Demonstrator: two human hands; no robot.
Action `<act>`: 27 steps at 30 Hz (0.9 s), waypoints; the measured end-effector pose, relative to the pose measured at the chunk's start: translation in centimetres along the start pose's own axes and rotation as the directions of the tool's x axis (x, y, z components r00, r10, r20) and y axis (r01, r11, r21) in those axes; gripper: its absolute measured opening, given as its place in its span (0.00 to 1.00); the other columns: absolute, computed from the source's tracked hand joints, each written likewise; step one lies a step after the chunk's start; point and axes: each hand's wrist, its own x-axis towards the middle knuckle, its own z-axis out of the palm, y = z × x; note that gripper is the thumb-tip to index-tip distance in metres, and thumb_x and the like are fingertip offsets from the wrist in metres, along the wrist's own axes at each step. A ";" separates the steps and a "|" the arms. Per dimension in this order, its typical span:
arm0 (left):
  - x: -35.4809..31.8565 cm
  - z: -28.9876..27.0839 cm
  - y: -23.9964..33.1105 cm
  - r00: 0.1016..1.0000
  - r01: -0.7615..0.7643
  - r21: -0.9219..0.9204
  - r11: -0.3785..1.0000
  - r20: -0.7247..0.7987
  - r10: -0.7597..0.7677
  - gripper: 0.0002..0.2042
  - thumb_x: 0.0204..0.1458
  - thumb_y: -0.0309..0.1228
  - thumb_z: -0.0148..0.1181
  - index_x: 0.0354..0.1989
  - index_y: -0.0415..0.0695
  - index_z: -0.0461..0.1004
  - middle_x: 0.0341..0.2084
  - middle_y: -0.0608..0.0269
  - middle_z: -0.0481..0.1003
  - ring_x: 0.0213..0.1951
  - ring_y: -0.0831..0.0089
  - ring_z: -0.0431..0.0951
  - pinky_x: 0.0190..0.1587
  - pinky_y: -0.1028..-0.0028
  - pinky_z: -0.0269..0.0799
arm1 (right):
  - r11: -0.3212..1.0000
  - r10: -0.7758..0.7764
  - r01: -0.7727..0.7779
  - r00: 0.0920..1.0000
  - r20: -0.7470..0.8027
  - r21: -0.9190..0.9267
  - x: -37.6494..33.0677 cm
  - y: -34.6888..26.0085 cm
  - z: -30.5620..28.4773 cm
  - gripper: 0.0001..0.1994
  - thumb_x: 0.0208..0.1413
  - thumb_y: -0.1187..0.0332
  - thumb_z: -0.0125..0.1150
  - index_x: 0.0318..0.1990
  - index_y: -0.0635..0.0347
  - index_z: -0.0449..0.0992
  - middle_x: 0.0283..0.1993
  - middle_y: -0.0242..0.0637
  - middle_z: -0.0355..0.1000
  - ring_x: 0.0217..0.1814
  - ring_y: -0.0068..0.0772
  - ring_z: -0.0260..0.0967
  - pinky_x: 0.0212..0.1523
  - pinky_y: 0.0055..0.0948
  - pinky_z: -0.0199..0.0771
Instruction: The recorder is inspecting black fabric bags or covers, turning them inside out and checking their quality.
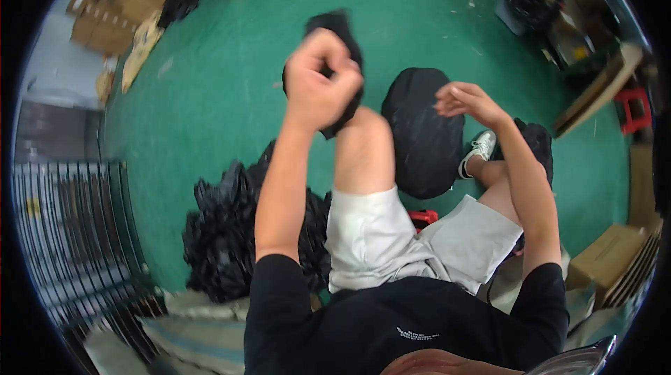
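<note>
My left hand [323, 80] is raised above my left knee, its fingers curled into a fist. A black piece of cloth [338, 24] is gripped in it and hangs behind and below the fist, smeared by motion. My right hand [470, 101] hovers over the right edge of a large, rounded black fabric bundle [419, 141]. Its fingers are loosely bent and somewhat blurred, and nothing shows between them. That bundle lies on the floor between my legs.
A heap of crumpled black bags [224, 235] lies by my left leg. Another dark bundle [537, 148] sits beyond my right foot. A metal rack [77, 221] stands at left, cardboard boxes [105, 29] at far left, and a red stool [633, 111] at right.
</note>
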 end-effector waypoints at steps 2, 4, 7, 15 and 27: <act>1.9 7.0 1.1 0.920 -0.268 0.127 0.955 0.329 0.214 0.09 0.30 0.19 0.57 0.19 0.44 0.64 0.16 0.62 0.66 0.23 0.63 0.68 0.27 0.69 0.66 | 0.898 -0.063 0.025 0.995 0.073 0.439 -0.3 -2.2 1.0 0.28 0.62 0.41 0.46 0.50 0.60 0.73 0.46 0.39 0.75 0.48 0.34 0.74 0.51 0.36 0.74; 2.0 13.6 -0.3 0.732 -0.547 0.171 0.819 0.573 0.369 0.09 0.32 0.21 0.60 0.20 0.45 0.66 0.18 0.65 0.66 0.25 0.64 0.69 0.26 0.68 0.67 | 0.656 -0.081 0.035 0.996 0.024 0.754 -0.5 -1.8 -0.9 0.30 0.59 0.39 0.49 0.52 0.59 0.73 0.52 0.40 0.72 0.51 0.36 0.72 0.54 0.38 0.72; -0.4 19.4 -3.9 0.533 -0.717 0.188 0.671 0.769 0.353 0.07 0.37 0.25 0.60 0.24 0.48 0.67 0.20 0.65 0.65 0.27 0.66 0.70 0.29 0.69 0.69 | 0.794 -0.112 0.259 0.952 -0.286 0.550 0.3 -2.3 -1.6 0.23 0.54 0.53 0.59 0.51 0.61 0.73 0.45 0.36 0.73 0.46 0.29 0.71 0.52 0.27 0.69; -1.9 23.3 -6.1 0.603 -0.311 -0.013 0.950 0.770 0.208 0.17 0.42 0.26 0.67 0.41 0.42 0.70 0.26 0.62 0.71 0.29 0.67 0.73 0.34 0.70 0.71 | 0.886 -0.058 0.338 0.759 -0.649 0.317 0.9 1.5 -7.0 0.16 0.38 0.82 0.43 0.35 0.63 0.75 0.28 0.27 0.69 0.30 0.19 0.62 0.34 0.21 0.63; 1.4 24.2 -11.6 0.882 0.089 0.028 0.996 0.462 -0.092 0.31 0.46 0.28 0.64 0.61 0.39 0.62 0.53 0.55 0.70 0.57 0.62 0.68 0.58 0.68 0.61 | 0.747 0.013 0.349 0.843 -0.538 0.565 -0.1 -1.8 -5.7 0.11 0.56 0.66 0.54 0.38 0.62 0.79 0.38 0.33 0.76 0.38 0.25 0.73 0.45 0.25 0.71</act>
